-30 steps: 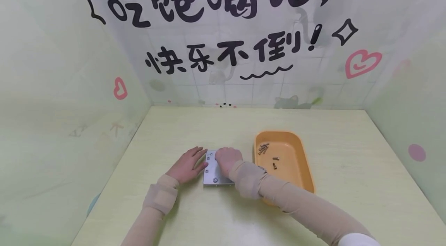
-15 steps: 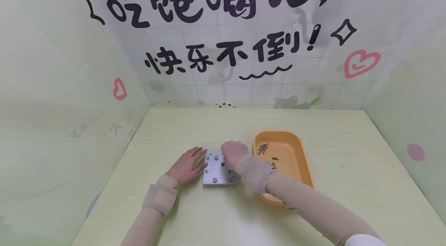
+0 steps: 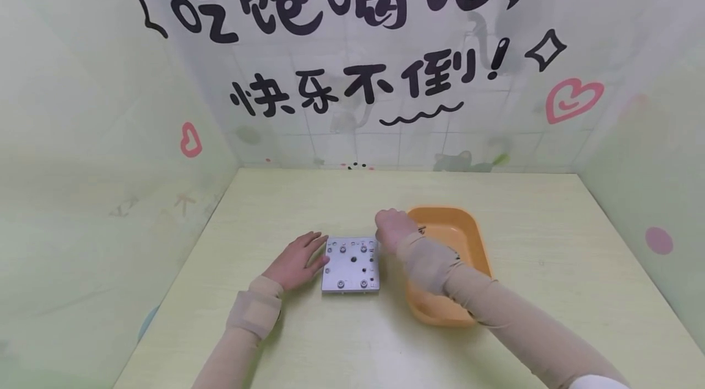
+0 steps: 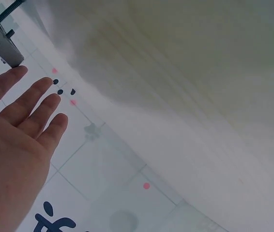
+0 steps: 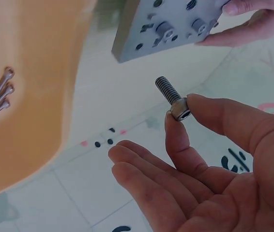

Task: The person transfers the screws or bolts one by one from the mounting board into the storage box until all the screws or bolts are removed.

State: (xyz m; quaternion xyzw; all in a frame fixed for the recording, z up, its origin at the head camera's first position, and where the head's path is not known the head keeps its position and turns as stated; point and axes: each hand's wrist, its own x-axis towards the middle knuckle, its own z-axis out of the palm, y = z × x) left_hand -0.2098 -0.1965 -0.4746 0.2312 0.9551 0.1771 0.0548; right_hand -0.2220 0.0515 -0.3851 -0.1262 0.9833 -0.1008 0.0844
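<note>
A square silver metal plate (image 3: 343,266) with holes and several socket-head screws standing in it lies mid-table. My left hand (image 3: 296,263) rests at its left edge, thumb and index fingertip touching it, the other fingers extended. In the left wrist view, the index fingertip meets a corner of the plate (image 4: 4,43), and threaded screw ends stick out beyond it. My right hand (image 3: 395,230) is just right of the plate, by the tray's left rim. Between thumb and index finger it pinches a socket-head screw (image 5: 172,99) by the head, threaded end pointing away.
An orange tray (image 3: 440,318) stands right of the plate, partly covered by my right forearm. Several loose screws (image 5: 0,92) lie inside it. Printed wall sheets (image 3: 352,150) enclose the table (image 3: 297,199) at the back and both sides.
My right hand has moved right, from above the plate to the tray's left rim, uncovering the plate's right side and its screws. The left hand and plate have stayed put.
</note>
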